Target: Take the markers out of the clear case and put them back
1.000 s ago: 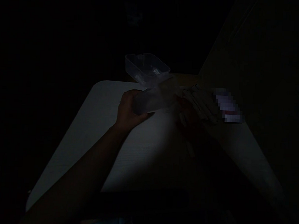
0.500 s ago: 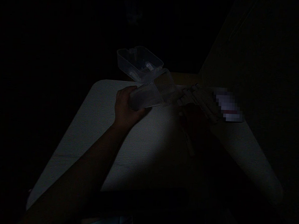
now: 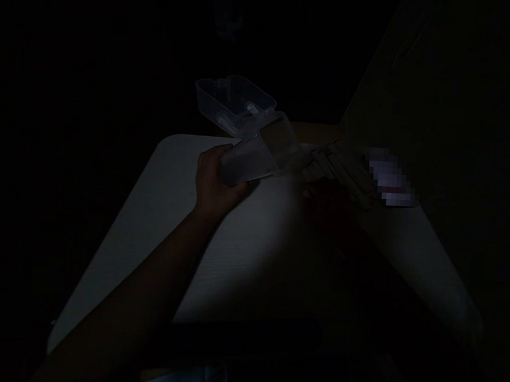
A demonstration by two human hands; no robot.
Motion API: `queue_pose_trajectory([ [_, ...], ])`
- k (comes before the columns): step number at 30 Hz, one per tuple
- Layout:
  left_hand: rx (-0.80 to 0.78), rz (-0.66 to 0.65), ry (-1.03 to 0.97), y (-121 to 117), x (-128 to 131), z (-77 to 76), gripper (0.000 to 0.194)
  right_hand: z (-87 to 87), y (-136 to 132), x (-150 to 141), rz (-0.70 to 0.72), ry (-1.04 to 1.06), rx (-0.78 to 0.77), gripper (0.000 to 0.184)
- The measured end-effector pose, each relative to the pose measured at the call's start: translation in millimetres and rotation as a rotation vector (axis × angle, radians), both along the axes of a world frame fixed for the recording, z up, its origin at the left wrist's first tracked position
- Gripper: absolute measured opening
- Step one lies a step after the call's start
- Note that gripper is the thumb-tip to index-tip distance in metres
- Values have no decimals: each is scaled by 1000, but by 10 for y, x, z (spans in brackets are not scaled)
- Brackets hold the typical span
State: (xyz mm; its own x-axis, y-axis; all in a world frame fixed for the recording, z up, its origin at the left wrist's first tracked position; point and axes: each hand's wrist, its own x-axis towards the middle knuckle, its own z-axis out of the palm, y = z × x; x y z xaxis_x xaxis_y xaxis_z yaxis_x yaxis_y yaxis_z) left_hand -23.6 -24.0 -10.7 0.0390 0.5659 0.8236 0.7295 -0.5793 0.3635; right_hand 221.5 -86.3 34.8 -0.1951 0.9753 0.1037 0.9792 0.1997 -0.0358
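My left hand (image 3: 217, 180) is shut around a clear plastic box (image 3: 257, 154), whose far end tilts up and overlaps a second clear plastic tray (image 3: 234, 101) in the view. I cannot tell whether the two touch. My right hand (image 3: 328, 209) lies in deep shadow beside a bundle of pale sticks or strips (image 3: 341, 170). Its fingers are too dark to make out, and I cannot tell whether it holds anything.
A white table (image 3: 150, 237) with a rounded corner runs under my hands. A pixelated, blurred patch (image 3: 390, 178) sits beyond the pale bundle. A dark upright surface stands to the right, and a strip of wood (image 3: 315, 131) shows behind the table.
The clear box and tray have shifted a little left and up, with the box tilted more steeply. A thin pale stick below my right hand is no longer visible. The scene has grown darker.
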Motion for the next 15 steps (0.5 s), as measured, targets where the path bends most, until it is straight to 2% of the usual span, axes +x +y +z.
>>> queue_pose_trajectory([
  [10, -35, 1, -17, -14, 16, 5, 75, -5, -29, -25, 28, 20, 30, 37],
  [13, -32, 2, -10, -15, 17, 12, 77, 29, -10, -16, 24, 102, 10, 36],
  [15, -17, -4, -18, -16, 18, 17, 77, 38, 10, 30, 34, 197, 67, 39],
])
